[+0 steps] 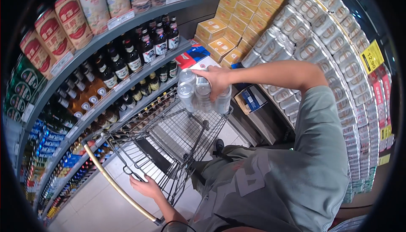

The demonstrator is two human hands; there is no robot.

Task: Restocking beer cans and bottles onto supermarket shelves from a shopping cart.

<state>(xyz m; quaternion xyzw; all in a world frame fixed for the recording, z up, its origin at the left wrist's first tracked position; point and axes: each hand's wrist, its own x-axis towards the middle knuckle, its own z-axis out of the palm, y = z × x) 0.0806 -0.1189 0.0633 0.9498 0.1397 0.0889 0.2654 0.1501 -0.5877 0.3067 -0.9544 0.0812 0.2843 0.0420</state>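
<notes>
My right hand (215, 80) grips the top of a clear-wrapped multipack of silver cans (186, 89), fingers and thumb pressed over its upper side. The pack is above the far end of a wire shopping cart (158, 154), beside a carton; whether its underside touches anything is hidden. My left hand (146, 187) is at the near side of the cart, closed on a dark wire loop of its frame. The cart's pale gold push handle (116, 185) curves to the left of that hand.
Curved shelves (139, 73) of bottles and cans run along the left. Yellow cartons (237, 16) are stacked ahead. A tall wall of wrapped silver cans (330, 33) rises on the right, with a yellow price sign (372, 56). An open blue box (252, 99) stands below the cartons.
</notes>
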